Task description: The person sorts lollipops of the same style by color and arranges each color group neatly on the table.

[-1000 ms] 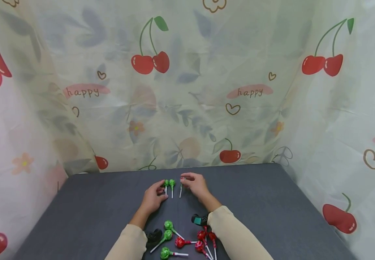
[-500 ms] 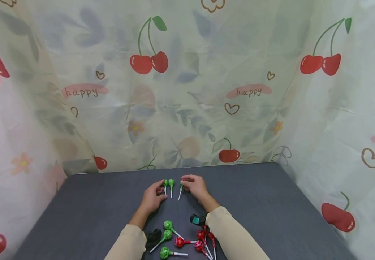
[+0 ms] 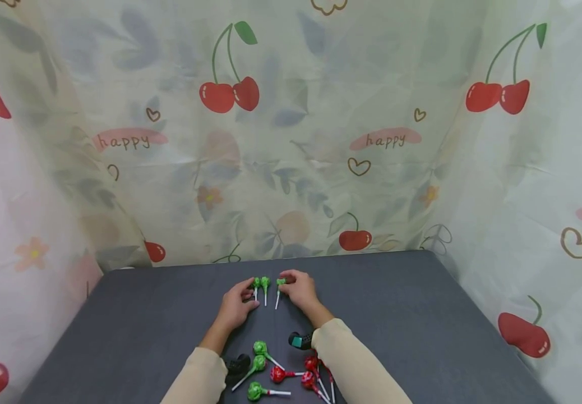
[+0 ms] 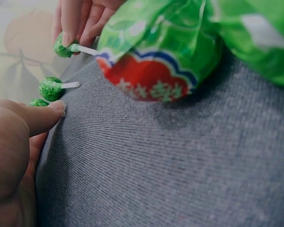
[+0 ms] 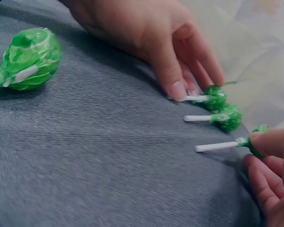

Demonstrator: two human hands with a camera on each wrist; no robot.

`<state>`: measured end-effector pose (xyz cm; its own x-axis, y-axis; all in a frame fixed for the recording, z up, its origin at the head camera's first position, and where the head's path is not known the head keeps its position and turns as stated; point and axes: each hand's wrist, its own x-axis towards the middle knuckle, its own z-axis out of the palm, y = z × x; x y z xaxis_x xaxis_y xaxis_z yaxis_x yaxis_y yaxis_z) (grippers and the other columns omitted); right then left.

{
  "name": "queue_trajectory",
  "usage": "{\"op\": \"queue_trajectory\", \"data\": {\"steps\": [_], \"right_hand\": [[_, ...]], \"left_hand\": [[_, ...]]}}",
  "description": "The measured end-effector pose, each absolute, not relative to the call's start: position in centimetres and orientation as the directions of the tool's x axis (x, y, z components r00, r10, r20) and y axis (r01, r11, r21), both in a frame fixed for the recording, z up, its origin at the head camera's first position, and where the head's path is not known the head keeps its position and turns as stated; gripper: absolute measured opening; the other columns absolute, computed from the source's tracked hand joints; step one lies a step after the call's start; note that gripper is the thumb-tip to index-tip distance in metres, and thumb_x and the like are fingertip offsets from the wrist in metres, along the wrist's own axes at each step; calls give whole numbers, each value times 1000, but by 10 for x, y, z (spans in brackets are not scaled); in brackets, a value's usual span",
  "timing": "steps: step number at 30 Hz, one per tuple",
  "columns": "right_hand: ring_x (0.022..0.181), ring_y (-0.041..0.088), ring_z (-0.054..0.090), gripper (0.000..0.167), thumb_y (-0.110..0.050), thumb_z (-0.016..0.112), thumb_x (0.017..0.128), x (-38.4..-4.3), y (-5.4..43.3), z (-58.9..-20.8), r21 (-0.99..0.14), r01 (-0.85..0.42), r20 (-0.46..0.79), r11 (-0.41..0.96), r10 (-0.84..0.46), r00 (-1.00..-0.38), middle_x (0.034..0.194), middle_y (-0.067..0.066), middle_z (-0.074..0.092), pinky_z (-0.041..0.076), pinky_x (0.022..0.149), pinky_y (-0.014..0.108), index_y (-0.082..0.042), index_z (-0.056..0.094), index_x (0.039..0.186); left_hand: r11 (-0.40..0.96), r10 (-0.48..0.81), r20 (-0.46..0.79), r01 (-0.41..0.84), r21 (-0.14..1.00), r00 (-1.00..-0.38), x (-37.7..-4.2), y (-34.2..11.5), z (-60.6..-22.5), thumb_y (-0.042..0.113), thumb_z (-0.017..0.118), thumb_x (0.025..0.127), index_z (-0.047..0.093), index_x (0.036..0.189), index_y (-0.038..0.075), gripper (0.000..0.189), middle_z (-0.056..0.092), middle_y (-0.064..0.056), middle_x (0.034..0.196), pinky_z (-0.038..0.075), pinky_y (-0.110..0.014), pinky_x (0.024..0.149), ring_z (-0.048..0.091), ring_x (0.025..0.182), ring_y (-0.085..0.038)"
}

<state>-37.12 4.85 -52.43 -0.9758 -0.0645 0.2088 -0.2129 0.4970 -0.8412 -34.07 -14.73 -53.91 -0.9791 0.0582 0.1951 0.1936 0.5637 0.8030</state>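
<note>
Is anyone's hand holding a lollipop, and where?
Yes. The right hand pinches a green lollipop by its wrapped head. The left hand only touches the stick of another lollipop.

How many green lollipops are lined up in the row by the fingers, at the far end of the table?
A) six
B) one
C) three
C: three green wrapped lollipops lie side by side on the dark grey table, the left hand touching one end lollipop's stick and the right hand pinching the other end one.

Cherry-print curtain [image 3: 291, 140], red lollipops [image 3: 311, 376]
</note>
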Motion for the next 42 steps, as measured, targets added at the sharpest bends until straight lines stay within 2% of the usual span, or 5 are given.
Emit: {"op": "queue_trajectory", "data": {"steps": [17, 24, 32, 42], "right_hand": [[70, 12, 58, 17, -12, 78, 83, -372, 29, -533, -778, -212, 243, 591, -28, -970, 78, -4, 62, 49, 64, 31, -11, 74, 100], [63, 10, 53, 21, -15, 77, 84, -371, 29, -535, -775, -193, 232, 601, -13, -973, 71, -6, 58, 45, 60, 29, -12, 72, 105], [59, 11, 50, 29, -11, 77, 83, -367, 31, -534, -755, -253, 276, 605, -57, -960, 68, -6, 56, 43, 57, 29, -11, 72, 111], [60, 9, 53, 35, -13, 79, 82, -366, 35, -533, -742, -255, 227, 620, -126, -966, 68, -8, 58, 46, 62, 29, -13, 70, 116]], "left_hand": [[566, 59, 191, 191, 802, -980, -344, -149, -540, -1, 76, 81, 53, 138, 2, 61, 61, -19, 119, 51, -40, 90, 64, 105, -29], [572, 55, 191, 188, 799, -980, -344, -150, -540, -2, 76, 81, 54, 137, 2, 61, 61, -19, 119, 51, -40, 90, 64, 105, -29], [569, 59, 197, 195, 799, -979, -343, -149, -540, -2, 77, 81, 54, 137, 1, 61, 62, -19, 118, 51, -40, 90, 64, 104, -30], [576, 57, 184, 183, 797, -981, -341, -149, -539, -2, 76, 81, 53, 138, 2, 61, 61, -18, 118, 51, -41, 90, 64, 104, -29]]}}
